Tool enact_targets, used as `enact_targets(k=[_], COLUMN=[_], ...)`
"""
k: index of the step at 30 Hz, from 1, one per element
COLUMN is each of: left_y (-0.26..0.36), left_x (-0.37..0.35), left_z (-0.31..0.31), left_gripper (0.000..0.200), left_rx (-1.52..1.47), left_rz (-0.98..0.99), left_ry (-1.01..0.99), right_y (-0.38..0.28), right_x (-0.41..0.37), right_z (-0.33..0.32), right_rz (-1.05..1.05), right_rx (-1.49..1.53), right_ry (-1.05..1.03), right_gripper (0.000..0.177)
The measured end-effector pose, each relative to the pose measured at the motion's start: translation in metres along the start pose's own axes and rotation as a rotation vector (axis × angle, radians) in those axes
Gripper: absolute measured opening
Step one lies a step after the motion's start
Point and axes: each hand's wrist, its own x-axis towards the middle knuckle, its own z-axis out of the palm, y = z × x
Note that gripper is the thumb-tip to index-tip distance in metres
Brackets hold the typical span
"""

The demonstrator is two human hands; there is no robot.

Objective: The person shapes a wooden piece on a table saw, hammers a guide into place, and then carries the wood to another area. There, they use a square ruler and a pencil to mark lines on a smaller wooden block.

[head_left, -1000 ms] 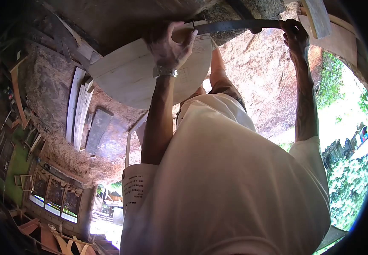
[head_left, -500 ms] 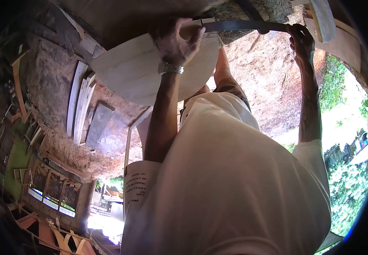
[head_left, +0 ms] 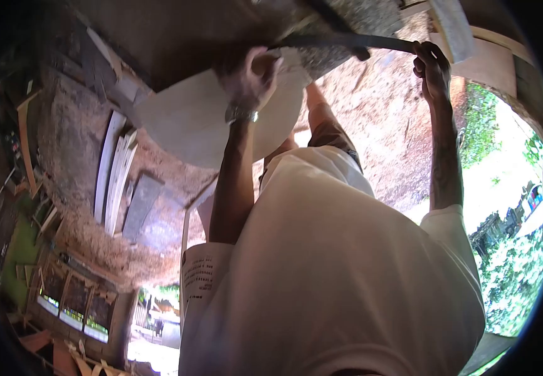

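A long, dark, flat, slightly curved strip (head_left: 347,41) spans the gap between my hands; its exact kind does not show. My right hand (head_left: 433,70) is closed around its right end. At its other end my left hand (head_left: 249,81), with a metal watch on the wrist, has thumb and forefinger curled into a ring, the fingertips at the strip. Motion blurs this hand, and its other fingers are lost in shadow. Beneath the left hand is a pale wooden board (head_left: 187,119) with a rounded edge. The strip's left end lies over or beside the board's far edge.
Several planks (head_left: 120,175) and a grey board (head_left: 143,203) lie on the earthen ground to the left. Another board (head_left: 453,31) stands beyond my right hand. A dark bar (head_left: 334,22) crosses behind the strip. My legs (head_left: 331,128) are beside the wooden board.
Both hands and the strip have shifted left in view, and the left hand sits lower. The rounded board also appears further down, partly because the view has moved.
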Motion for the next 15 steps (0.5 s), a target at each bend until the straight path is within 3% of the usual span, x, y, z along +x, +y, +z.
enact_targets(k=[3, 6, 9, 13, 15], left_y=[-0.002, 0.003, 0.008, 0.019, 0.018], left_x=[-0.007, -0.003, 0.002, 0.01, 0.013], left_z=[0.003, -0.003, -0.005, -0.008, -0.003], left_gripper=[0.033, 0.033, 0.029, 0.02, 0.018], left_rx=[-0.033, 0.097, 0.104, 0.079, 0.13], left_rz=[-0.106, -0.074, -0.121, -0.179, -0.23], left_ry=[-0.047, -0.095, -0.106, -0.098, -0.106], right_y=[-0.048, -0.084, -0.073, -0.07, -0.074], right_x=[-0.001, 0.006, 0.041, 0.049, 0.057], right_z=[-0.027, -0.054, -0.082, -0.065, -0.07], right_rz=[-0.27, -0.484, -1.155, -1.003, -1.109], right_rx=[0.16, -0.172, -0.897, -0.761, -0.803], right_ry=[0.146, 0.331, 0.357, 0.197, 0.207], right_gripper=[0.019, 0.018, 0.016, 0.014, 0.012])
